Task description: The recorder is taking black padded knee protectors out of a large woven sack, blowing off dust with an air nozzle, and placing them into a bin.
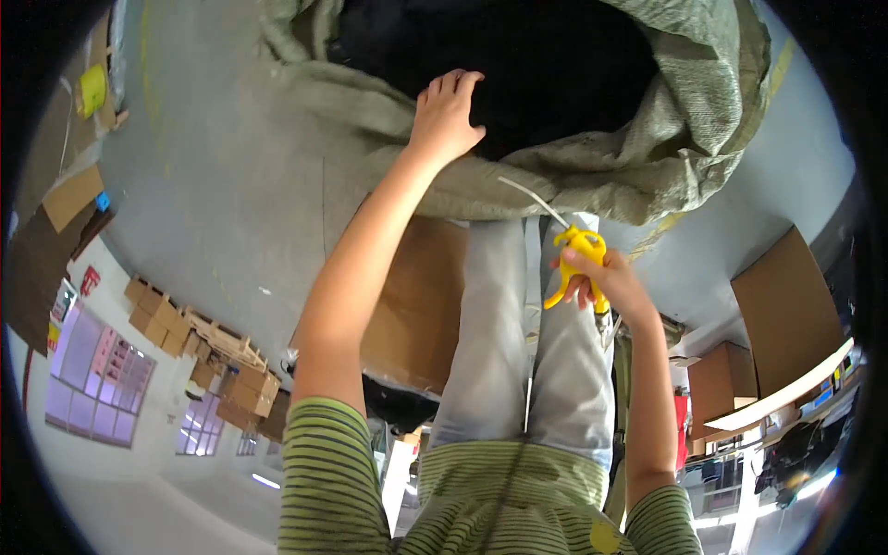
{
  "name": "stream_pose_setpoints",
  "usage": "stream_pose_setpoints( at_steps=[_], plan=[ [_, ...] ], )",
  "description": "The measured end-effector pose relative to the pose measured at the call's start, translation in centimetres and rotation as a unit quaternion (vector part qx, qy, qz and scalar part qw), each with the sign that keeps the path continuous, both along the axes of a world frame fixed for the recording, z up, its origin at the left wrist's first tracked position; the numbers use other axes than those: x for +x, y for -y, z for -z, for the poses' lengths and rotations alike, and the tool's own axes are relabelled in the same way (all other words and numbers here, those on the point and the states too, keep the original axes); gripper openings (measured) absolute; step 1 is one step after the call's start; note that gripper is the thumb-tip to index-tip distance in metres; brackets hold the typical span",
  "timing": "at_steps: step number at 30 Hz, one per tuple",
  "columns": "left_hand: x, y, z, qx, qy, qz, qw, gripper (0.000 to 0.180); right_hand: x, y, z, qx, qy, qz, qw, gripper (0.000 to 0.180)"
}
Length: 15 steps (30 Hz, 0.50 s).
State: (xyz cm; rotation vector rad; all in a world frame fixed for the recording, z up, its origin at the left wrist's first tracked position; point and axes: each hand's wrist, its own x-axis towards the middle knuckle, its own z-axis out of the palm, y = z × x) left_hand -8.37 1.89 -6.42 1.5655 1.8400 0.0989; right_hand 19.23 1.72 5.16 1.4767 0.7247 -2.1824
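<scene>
While your right hand (606, 282) stays out of it, closed around a yellow tool (575, 264) at about the middle of the view, the sack (592, 176) sits straight ahead of you on the grey floor (213, 185), its mouth gaping and dark inside. From the tool a thin pale strip (532, 199) runs up and left to the sack's rolled rim (whether it is a tie or a blade you cannot tell from here). Your left hand (444, 116) lies on that rim, fingers together and curled over the edge into the dark opening, thumb on the outer side, gripping the woven cloth. Your forearm reaches up to it from the striped green sleeve (324, 462) at the lower edge. Below the sack are your legs in light grey trousers (495, 324), and a flat brown cardboard sheet (416, 305) lies beside them on the left. Farther out, stacked boxes (240, 388) stand at lower left and a large cardboard panel (786, 305) at right.
</scene>
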Motion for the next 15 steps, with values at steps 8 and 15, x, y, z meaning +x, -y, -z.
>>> stream_pose_setpoints(
  at_steps=[8, 15],
  plan=[
    [-1.3, -1.4, 9.6, -0.116, -0.301, 0.354, 0.878, 0.035, 2.0, 0.4, 1.0, -0.035, -0.005, 0.131, 0.991, 0.042],
    [-0.9, -4.1, 7.0, -0.121, -0.249, 0.328, 0.903, 0.041, 3.0, 1.3, 1.3, 0.105, 0.032, 0.203, 0.973, 0.032]
  ],
)
